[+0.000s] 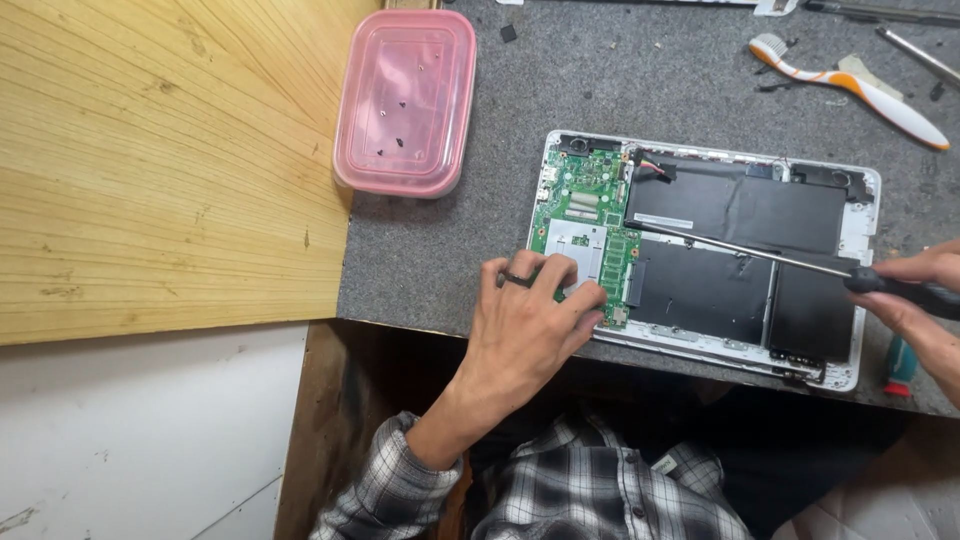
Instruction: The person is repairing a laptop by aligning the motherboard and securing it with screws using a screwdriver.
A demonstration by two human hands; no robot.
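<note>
Left fingers: spread and flat, the fingertips (588,300) pressing down on the green circuit board (585,215), gripping nothing; a dark ring sits on one finger.
Left hand (530,315): it comes in from the near edge of the desk, palm down over the lower left corner of the opened laptop (860,215), with a plaid sleeve (395,480) behind the wrist.
Right fingers: curled tight around the black handle of the screwdriver (740,247).
Right hand (925,295): it sits at the right edge of the view, partly cut off, just past the laptop's right side.
Screwdriver: the long thin shaft runs leftward across the black battery panels (735,210), and the tip lies near the board's right edge; the exact contact spot is too small to tell.
Laptop: white shell, back cover off, lying flat on the grey mat (440,250), with the board on the left and the batteries on the right.
Pink box (405,100): a lidded plastic container, well apart to the upper left, with small dark screws on its lid.
Toothbrush (850,85): orange and white, lying at the top right of the mat.
Wooden top (150,160): pale grain, to the left of the mat.
</note>
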